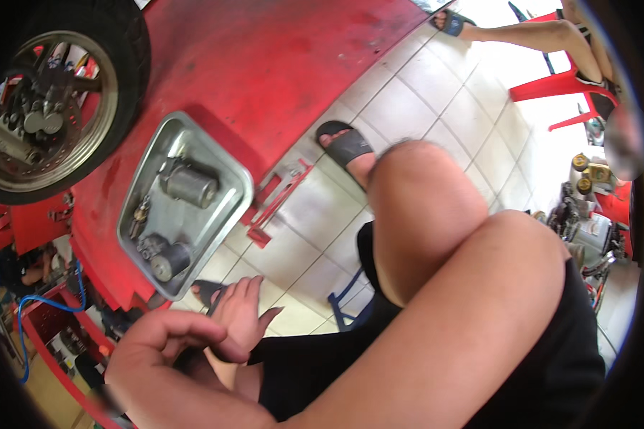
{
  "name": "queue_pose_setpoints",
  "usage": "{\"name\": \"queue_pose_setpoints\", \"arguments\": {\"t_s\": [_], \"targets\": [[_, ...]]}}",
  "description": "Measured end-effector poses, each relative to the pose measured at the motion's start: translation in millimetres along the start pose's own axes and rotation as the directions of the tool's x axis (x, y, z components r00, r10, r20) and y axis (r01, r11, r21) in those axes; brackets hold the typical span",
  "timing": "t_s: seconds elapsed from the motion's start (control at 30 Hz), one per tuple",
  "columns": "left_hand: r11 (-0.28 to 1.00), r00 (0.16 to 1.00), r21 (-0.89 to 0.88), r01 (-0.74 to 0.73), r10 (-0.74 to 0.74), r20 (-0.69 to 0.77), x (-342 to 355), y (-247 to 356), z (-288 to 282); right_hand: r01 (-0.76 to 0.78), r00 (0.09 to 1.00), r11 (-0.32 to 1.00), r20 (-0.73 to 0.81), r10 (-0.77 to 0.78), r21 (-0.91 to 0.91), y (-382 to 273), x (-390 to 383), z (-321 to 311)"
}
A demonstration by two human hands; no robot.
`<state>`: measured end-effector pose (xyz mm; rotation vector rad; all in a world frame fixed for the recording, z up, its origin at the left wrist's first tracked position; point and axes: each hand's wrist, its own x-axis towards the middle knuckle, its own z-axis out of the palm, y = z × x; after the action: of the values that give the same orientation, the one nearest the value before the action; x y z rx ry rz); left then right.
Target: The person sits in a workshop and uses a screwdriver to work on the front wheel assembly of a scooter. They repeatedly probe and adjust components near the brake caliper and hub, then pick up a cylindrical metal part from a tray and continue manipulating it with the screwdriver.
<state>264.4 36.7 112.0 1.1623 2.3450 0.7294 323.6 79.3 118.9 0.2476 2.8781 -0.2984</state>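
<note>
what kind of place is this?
Likely a motorbike repair workshop: a tyred wheel with brake parts stands on a worn red platform, and a metal tray holds loose cylindrical parts.

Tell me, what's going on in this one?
A person's left hand is open, and their right hand is loosely curled close by. Neither visibly holds anything; whether they touch is unclear. Just beyond them, a metal tray with cylindrical metal parts sits at the edge of a red platform, near a wheel.
</note>
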Motion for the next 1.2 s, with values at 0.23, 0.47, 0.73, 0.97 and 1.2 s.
{"name": "queue_pose_setpoints", "arguments": {"t_s": [0.23, 0.47, 0.73, 0.97, 1.2], "targets": [[0.963, 0.926, 0.196, 0.183, -0.235, 0.294, 0, -60, 15, -0.044, 0.996, 0.998, 0.076, 0.041, 0.044, 10, -19, -13], [0.576, 0.384, 0.205, -0.791, 0.206, 0.900, 25, -187, 28, -0.392, 0.897, 0.913, -0.176, 0.406, 0.109, 39, 0, 21], [0.554, 0.421, 0.240, -0.797, 0.225, 0.879, 29, -184, 22, -0.466, 0.840, 0.851, -0.180, 0.512, 0.242, 55, 28, 45], [0.536, 0.448, 0.287, -0.794, 0.197, 0.872, 34, -182, 13, -0.553, 0.797, 0.796, -0.123, 0.592, 0.247, 64, 43, 38], [0.584, 0.453, 0.240, -0.776, 0.250, 0.856, 26, -188, 7, -0.667, 0.686, 0.694, -0.142, 0.714, 0.270, 91, 32, 19]]}}
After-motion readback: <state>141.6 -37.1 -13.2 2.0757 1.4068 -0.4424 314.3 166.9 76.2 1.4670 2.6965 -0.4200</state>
